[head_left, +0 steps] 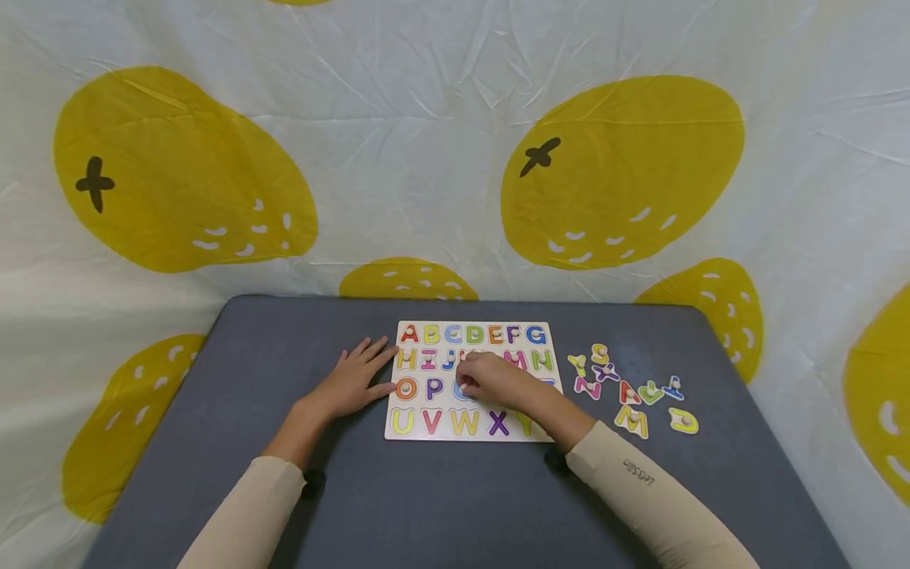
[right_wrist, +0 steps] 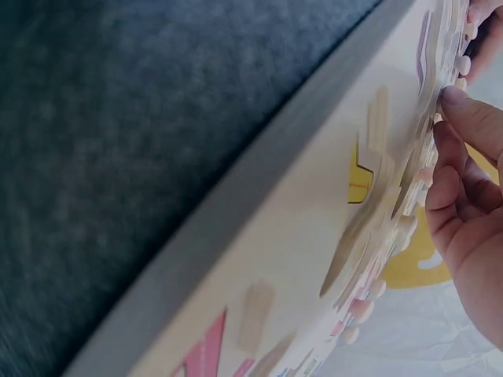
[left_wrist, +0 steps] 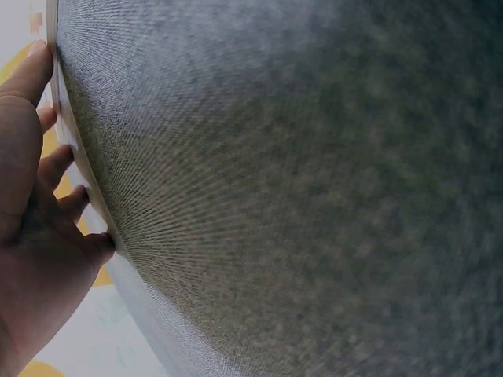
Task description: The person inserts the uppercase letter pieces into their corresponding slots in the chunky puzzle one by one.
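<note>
A white wooden alphabet puzzle board (head_left: pixel 441 437) lies on the grey table, with coloured letters in rows, many with small knobs. My left hand (head_left: pixel 350 381) has its fingers spread, and its fingertips touch the board's left edge; in the left wrist view the fingertips (left_wrist: pixel 63 157) line that edge. Over the third row, my right hand (head_left: pixel 498 381) has thumb and fingertips together at a rounded blue letter piece (head_left: pixel 459 390), just right of the purple P (head_left: pixel 434 388). The right wrist view has this pinch (right_wrist: pixel 449 110) close to the board's face; the fingers hide the knob.
Several loose letter pieces lie right of the board, among them a purple X (head_left: pixel 605 372), a red piece (head_left: pixel 629 393), a yellow-orange piece (head_left: pixel 631 422) and a yellow piece (head_left: pixel 684 421). A white curtain with yellow fruit prints (head_left: pixel 626 174) hangs behind the table (head_left: pixel 441 506).
</note>
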A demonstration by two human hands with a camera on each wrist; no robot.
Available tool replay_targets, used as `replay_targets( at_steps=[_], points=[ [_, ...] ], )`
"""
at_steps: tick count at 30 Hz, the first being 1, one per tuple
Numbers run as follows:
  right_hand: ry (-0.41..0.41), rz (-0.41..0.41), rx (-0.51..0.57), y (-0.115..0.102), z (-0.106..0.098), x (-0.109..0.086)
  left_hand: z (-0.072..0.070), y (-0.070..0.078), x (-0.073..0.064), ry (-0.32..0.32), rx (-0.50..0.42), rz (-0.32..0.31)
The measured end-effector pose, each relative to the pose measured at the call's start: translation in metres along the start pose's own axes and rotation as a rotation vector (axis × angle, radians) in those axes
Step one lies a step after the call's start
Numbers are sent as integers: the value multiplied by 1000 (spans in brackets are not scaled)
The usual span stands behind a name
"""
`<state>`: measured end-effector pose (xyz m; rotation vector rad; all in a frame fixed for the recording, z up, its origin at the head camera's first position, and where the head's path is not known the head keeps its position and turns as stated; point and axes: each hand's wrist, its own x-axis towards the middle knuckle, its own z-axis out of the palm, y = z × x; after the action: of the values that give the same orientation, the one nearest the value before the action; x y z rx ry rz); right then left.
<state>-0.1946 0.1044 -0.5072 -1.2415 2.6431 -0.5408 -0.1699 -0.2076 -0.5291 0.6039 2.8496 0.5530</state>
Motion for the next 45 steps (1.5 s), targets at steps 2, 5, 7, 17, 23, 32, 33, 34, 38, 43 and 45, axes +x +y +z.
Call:
replay_targets(
  at_steps=[2,5,7,17,23,32,33,34,38,43,45],
  points=[
    [3,6,2,0,1,0,0,0,0,2,-2,0],
    [6,19,11,1,2,-1,-1,1,0,1,-6,-1],
    [10,26,16,1,2,-2,-2,0,-1,1,-4,0],
    [26,55,39,0,0,-8,-2,0,-3,7,-11,-5],
    [73,93,60,9,-15,-24,0,-2,-3,11,-10,-6],
    [179,140,53,46,-28,-62,0,-1,-3,9,-10,-10],
    [193,140,52,50,-29,-67,0,-1,-3,11,-8,-8],
    [205,146,54,55,-29,-73,0,-1,-3,11,-9,-8],
    [240,191,51,72,-35,-98,-1,1,-2,8,-9,0],
    [268,241,32,91,-43,-127,-1,2,-2,10,-14,2],
    [289,235,-10,97,-46,-138,-1,3,-1,9,-20,3]
  ],
)
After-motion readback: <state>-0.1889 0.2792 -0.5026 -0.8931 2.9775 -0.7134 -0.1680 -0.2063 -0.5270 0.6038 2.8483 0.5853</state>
